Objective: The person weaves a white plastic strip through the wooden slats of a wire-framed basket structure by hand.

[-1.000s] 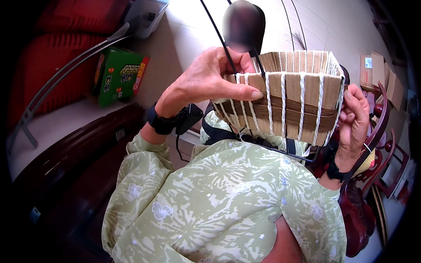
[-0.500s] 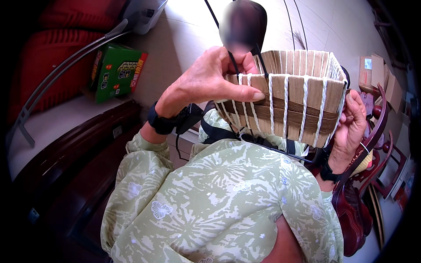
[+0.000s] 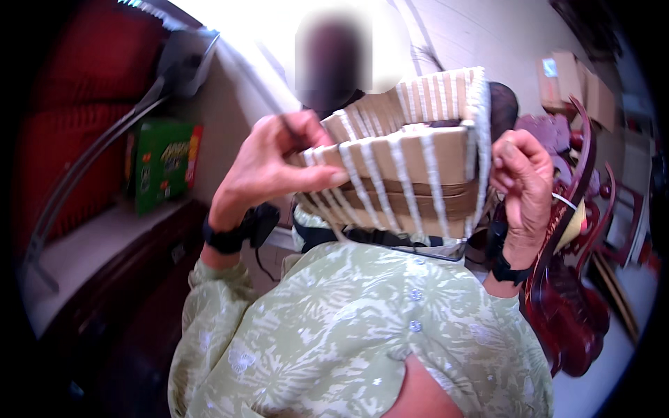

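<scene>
The open-topped tan basket (image 3: pixel 411 166), striped with upright white cords and banded in brown, hangs from the left hand (image 3: pixel 261 164), gripped at its rim. It tilts slightly, its white-edged end just beside the right hand (image 3: pixel 523 177).

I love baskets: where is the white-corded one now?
In the head view, the white-corded basket is just right of centre, between the left hand holding its left end and the right hand.

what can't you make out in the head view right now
All in the head view:
Inside bottom of the basket: hidden by its near side.
Left grip fingertips, except the thumb's: behind that side.
Whether the right grip pinches anything: its curl and blur.
Green box print: blurred.
</scene>
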The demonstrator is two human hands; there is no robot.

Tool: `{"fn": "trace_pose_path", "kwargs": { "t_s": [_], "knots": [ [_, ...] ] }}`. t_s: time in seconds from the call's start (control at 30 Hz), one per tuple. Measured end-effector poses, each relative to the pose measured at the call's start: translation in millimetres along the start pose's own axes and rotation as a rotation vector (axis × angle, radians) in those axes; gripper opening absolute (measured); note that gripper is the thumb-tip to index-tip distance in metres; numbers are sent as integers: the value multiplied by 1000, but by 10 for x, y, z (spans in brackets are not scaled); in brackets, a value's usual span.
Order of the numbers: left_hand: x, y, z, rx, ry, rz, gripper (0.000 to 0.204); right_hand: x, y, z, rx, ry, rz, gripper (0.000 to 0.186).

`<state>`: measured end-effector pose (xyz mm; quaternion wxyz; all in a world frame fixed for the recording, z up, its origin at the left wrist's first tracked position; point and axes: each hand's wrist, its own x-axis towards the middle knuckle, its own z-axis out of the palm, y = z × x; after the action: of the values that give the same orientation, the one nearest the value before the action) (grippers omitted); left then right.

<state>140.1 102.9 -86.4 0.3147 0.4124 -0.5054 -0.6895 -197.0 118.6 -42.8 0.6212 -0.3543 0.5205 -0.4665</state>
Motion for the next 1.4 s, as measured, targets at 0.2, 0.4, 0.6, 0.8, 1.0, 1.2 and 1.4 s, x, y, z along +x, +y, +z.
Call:
{"fn": "trace_pose_path", "kwargs": {
  "t_s": [0.2, 0.4, 0.6, 0.8, 1.0, 1.2, 1.4],
  "knots": [
    [-14, 27, 12, -33, 47, -94, 35, -22, -36, 82, -60, 123, 43, 8],
    [-15, -17, 1, -46, 21, -66, 32, -70, -56, 9, -230, 34, 58, 12],
    [-2, -15, 30, -59, 38, -49, 31, -92, -108, 75, -184, 87, -120, 16],
    [-16, -28, -9, -22, 29, -59, 32, 35, -120, 154, -275, -18, -58, 12],
    [-7, -39, 9, -79, 19, -47, 31, -51, -131, 83, -284, -34, -81, 8],
    [26, -5, 43, -86, 45, -49, 31, -28, -112, 106, -350, -61, -3, 9],
    [8, -59, -9, -89, 22, -38, 31, -43, -112, 151, -447, 16, -22, 9]
  ]
}}
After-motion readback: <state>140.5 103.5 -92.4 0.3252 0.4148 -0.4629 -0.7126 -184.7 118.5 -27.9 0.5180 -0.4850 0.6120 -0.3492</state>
